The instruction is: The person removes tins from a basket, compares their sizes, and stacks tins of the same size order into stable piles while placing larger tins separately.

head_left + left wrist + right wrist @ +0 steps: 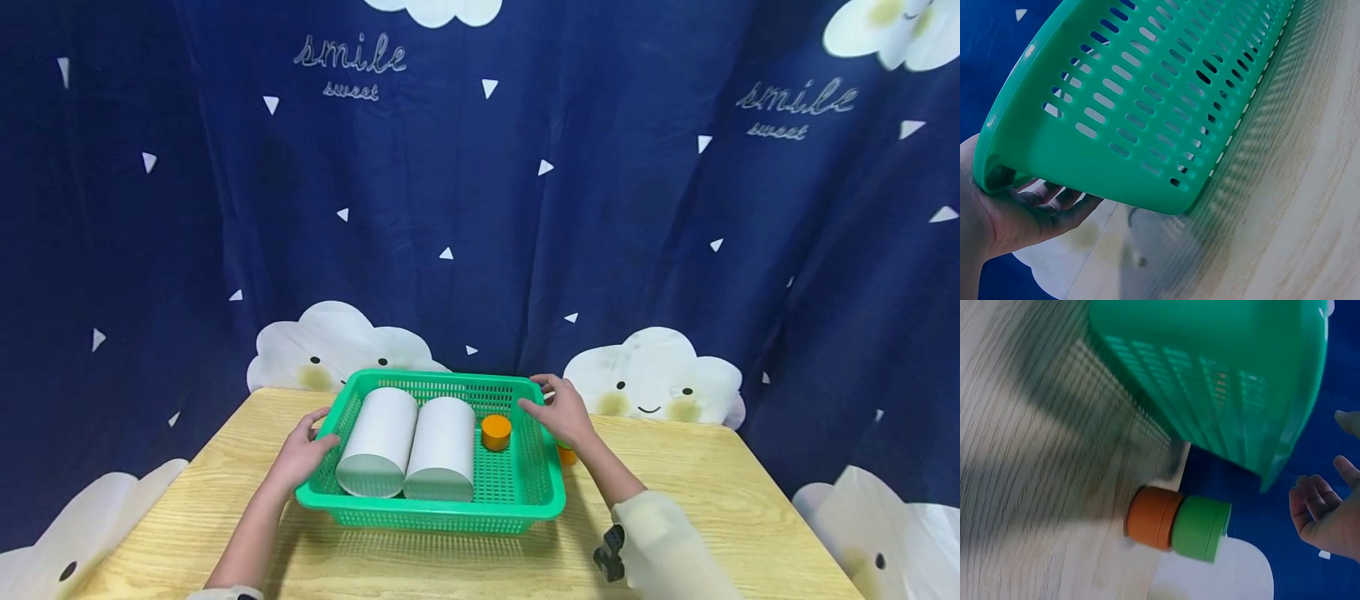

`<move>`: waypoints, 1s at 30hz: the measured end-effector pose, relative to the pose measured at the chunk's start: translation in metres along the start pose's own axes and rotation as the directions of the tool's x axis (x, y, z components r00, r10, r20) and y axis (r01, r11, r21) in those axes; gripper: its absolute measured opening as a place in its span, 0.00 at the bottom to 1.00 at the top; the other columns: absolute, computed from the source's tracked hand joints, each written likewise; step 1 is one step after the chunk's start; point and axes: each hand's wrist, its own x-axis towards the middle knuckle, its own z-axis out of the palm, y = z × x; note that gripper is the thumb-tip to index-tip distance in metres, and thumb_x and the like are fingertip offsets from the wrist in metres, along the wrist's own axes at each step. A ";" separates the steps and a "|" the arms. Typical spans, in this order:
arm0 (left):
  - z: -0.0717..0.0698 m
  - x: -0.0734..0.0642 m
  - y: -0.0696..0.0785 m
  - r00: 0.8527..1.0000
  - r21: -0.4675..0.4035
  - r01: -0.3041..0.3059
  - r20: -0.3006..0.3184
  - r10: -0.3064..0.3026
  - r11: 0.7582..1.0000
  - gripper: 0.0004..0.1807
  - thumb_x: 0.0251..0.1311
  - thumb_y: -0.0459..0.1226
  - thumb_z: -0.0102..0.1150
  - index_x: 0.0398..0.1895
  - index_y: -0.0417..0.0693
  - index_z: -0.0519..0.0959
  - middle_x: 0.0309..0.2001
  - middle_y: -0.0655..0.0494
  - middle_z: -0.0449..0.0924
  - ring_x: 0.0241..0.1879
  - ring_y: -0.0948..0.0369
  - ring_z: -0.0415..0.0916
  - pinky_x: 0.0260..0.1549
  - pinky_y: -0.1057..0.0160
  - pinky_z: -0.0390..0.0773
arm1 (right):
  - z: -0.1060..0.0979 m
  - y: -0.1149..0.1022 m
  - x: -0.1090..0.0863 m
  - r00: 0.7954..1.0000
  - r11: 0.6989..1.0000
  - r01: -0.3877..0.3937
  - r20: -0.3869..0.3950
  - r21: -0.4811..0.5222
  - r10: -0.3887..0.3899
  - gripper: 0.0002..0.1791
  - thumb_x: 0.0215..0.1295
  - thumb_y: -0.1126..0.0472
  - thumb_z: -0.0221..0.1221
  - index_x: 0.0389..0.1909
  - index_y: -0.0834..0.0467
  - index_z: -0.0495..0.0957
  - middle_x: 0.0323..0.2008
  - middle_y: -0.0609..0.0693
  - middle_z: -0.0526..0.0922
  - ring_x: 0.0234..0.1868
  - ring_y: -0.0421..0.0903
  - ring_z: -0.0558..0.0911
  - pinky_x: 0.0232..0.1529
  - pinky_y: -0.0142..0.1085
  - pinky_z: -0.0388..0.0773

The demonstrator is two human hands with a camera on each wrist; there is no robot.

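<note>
A green plastic basket (517, 510) with slotted walls is over the table in front of me. Inside it lie two white cylinders (378, 433), side by side, and an orange round container (496, 432) to their right. My left hand (300, 454) grips the basket's left rim, thumb over the edge; in the left wrist view its fingers curl under the rim. At the far right corner is my right hand (564, 412), its fingers spread and loosely bent. The right wrist view shows that hand (1332, 519) apart from the rim, holding nothing.
An orange jar (1154, 517) and a green jar (1200, 528) stand stacked on the wooden table (690, 500), just right of the basket and partly behind my right forearm in the head view. A dark blue curtain (450, 208) with clouds hangs behind the table.
</note>
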 end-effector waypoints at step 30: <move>0.000 0.001 0.000 1.000 0.011 -0.001 0.007 0.001 1.000 0.33 0.65 0.35 0.46 0.70 0.35 0.50 0.54 0.28 0.68 0.48 0.44 0.75 0.38 0.53 0.80 | 0.056 -0.011 0.001 0.991 0.999 0.030 0.128 0.034 -0.034 0.23 0.52 0.55 0.65 0.50 0.57 0.77 0.48 0.64 0.75 0.43 0.54 0.76 0.39 0.42 0.75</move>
